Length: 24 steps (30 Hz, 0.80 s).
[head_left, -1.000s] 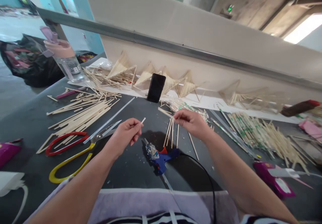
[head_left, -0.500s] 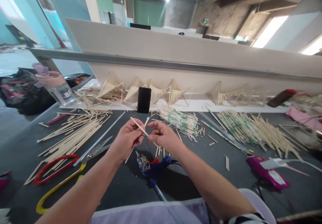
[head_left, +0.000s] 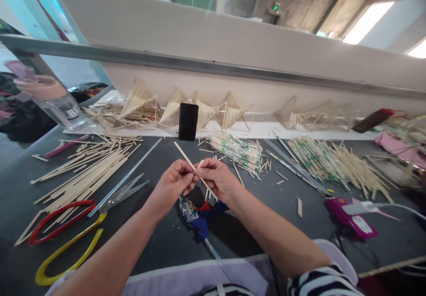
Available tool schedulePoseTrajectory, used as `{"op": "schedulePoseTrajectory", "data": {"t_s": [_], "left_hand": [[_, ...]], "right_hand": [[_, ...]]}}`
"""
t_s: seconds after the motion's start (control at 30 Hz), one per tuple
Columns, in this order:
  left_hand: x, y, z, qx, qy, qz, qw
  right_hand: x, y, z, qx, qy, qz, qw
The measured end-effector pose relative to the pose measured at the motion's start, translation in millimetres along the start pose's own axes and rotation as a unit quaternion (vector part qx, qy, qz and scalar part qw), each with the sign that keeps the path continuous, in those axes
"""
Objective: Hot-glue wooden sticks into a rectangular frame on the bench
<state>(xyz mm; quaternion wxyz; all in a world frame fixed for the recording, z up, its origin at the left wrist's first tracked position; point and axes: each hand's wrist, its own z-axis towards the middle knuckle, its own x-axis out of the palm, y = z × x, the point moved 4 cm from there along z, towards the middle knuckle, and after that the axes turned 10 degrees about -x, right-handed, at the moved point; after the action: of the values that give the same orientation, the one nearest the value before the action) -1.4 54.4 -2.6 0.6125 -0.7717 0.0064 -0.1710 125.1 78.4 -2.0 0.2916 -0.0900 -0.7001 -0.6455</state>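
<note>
Out over the dark tabletop, my left hand (head_left: 173, 183) and my right hand (head_left: 221, 178) meet, fingers pinched together. Between them a thin wooden stick (head_left: 183, 153) slants from upper left to lower right, and both hands grip it. The tip of a second stick (head_left: 200, 164) crosses it at the fingertips; the rest is covered by my fingers. Just below my hands lies a blue glue gun (head_left: 200, 227) with old glue and scraps stuck around its nozzle. Left of my left forearm are open scissors (head_left: 106, 206) with one red and one yellow handle.
Loose sticks (head_left: 89, 176) spread at left, near a bottle (head_left: 49, 96). A black phone (head_left: 188, 122) stands upright ahead, before stick-built models (head_left: 231, 112). Wrapped stick bundles (head_left: 236, 151) lie beyond my right hand, and a magenta device (head_left: 349, 218) is at right.
My right hand has closed in on the left and now pinches the crossed sticks. The long stick has turned steeper. My view has tipped downward.
</note>
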Motion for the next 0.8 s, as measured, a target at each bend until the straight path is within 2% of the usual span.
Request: {"op": "schedulePoseTrajectory", "data": {"t_s": [0.17, 0.37, 0.5, 0.6, 0.67, 0.8], "left_hand": [[-2.0, -11, -4, 0.046, 0.008, 0.011, 0.999], [-4.4, -21, -10, 0.072, -0.047, 0.005, 0.996], [-14.4, -41, -19, 0.114, -0.078, -0.061, 0.989], [-21.6, -54, -24, 0.124, -0.076, -0.089, 0.985], [-24.8, -56, -26, 0.123, -0.084, -0.093, 0.984], [-26.3, -54, -28, 0.135, -0.103, -0.113, 0.979]], "right_hand": [[4, 3, -5, -0.003, -0.007, -0.023, 1.0], [10, 8, -12, 0.023, -0.014, -0.038, 0.999], [0, 35, -11, -0.04, -0.03, -0.049, 0.998], [-3, 50, -11, -0.069, 0.003, -0.042, 0.997], [0, 48, -13, -0.051, 0.028, -0.034, 0.998], [9, 23, -17, -0.005, 0.031, 0.002, 1.0]]}}
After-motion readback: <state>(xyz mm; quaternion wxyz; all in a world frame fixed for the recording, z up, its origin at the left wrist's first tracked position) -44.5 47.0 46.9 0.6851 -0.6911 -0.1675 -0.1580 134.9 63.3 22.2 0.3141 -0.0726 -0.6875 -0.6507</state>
